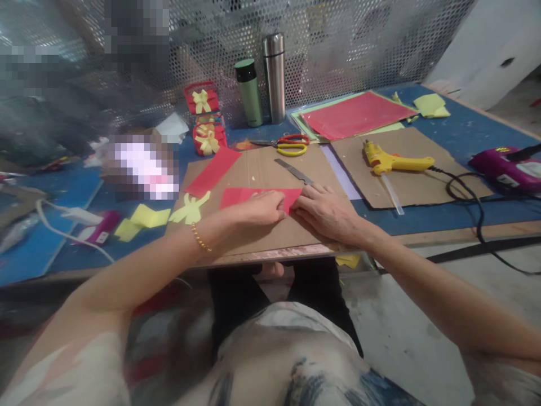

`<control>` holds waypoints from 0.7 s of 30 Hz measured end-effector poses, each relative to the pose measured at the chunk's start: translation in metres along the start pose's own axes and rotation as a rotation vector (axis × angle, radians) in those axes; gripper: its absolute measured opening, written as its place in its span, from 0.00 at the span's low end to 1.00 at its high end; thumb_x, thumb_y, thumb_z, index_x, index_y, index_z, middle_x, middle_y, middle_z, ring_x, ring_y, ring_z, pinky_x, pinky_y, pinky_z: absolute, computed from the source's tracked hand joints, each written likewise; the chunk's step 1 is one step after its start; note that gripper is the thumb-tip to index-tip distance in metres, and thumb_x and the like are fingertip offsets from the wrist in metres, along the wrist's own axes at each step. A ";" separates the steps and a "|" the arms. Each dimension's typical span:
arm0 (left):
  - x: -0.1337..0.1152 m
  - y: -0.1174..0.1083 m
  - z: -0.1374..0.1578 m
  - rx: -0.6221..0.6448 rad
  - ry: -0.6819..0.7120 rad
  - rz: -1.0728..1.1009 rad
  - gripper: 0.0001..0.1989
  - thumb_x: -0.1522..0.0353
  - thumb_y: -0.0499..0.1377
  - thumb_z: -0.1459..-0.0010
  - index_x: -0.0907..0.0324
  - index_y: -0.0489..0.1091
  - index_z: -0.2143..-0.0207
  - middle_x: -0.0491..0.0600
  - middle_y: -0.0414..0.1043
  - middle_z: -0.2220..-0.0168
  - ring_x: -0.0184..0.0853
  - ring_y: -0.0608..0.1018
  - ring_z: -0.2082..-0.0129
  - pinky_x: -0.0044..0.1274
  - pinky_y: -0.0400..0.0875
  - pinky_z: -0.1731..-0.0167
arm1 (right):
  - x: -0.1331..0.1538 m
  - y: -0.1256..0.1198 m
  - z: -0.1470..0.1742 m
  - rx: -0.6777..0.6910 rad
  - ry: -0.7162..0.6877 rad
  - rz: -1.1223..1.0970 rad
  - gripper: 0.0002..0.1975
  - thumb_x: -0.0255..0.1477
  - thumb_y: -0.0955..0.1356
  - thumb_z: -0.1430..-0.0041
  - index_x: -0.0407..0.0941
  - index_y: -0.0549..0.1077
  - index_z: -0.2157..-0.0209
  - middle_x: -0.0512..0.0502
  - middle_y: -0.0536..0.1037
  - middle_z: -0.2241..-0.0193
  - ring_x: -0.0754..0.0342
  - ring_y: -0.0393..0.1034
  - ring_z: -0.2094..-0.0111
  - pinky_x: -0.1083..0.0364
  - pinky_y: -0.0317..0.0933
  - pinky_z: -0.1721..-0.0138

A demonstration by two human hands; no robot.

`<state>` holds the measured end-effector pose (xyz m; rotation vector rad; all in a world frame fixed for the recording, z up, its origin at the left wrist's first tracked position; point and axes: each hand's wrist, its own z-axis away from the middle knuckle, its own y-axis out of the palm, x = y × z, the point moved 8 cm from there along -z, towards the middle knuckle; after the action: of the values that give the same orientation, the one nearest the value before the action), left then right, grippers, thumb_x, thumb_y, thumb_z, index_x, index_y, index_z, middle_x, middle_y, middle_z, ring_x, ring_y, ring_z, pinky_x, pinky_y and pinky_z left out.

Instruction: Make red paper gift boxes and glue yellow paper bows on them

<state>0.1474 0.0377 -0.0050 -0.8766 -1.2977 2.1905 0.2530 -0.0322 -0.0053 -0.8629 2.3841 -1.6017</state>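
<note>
A strip of red paper (236,195) lies on a sheet of brown cardboard (253,169) in front of me. My left hand (265,208) rests on the strip with its fingers curled in and pressed to the paper. At the strip's right end, my right hand (323,210) has its bent fingers closed on the edge. Just beyond my right fingers lies a flat grey metal blade (292,171). Another red paper strip (214,171) and a yellow paper bow shape (191,208) lie to the left. My fingers hide part of the paper.
Scissors (291,144), a green flask (249,93) and a steel thermos (274,79) are at the back. Bow-trimmed red boxes (207,135) stand left of them. To the right, a yellow glue gun (397,163) lies on cardboard, its cord trailing. Red sheets (359,115) lie behind it.
</note>
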 end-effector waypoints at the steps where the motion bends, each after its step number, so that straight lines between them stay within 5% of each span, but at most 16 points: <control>1: -0.001 0.000 0.001 0.002 -0.003 -0.004 0.06 0.65 0.54 0.36 0.56 0.65 0.65 0.51 0.74 0.64 0.39 0.74 0.66 0.29 0.63 0.68 | 0.000 0.000 0.000 0.004 0.003 0.004 0.15 0.34 0.60 0.24 0.46 0.76 0.58 0.39 0.75 0.60 0.45 0.64 0.58 0.49 0.52 0.59; 12: -0.014 -0.003 0.006 0.149 0.060 -0.038 0.02 0.69 0.56 0.40 0.56 0.67 0.64 0.49 0.73 0.63 0.39 0.73 0.64 0.28 0.64 0.64 | 0.001 -0.002 0.001 -0.017 0.008 0.035 0.14 0.33 0.59 0.25 0.46 0.75 0.58 0.40 0.74 0.60 0.45 0.64 0.59 0.49 0.52 0.60; 21: -0.011 -0.001 0.005 0.146 0.059 -0.006 0.01 0.69 0.55 0.40 0.56 0.65 0.65 0.48 0.72 0.65 0.37 0.71 0.65 0.26 0.62 0.67 | 0.002 -0.002 0.001 -0.018 0.004 0.030 0.14 0.33 0.59 0.25 0.45 0.75 0.58 0.40 0.74 0.60 0.45 0.64 0.59 0.50 0.52 0.60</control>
<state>0.1511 0.0280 0.0007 -0.8719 -1.0961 2.2054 0.2531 -0.0346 -0.0035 -0.8231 2.4062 -1.5753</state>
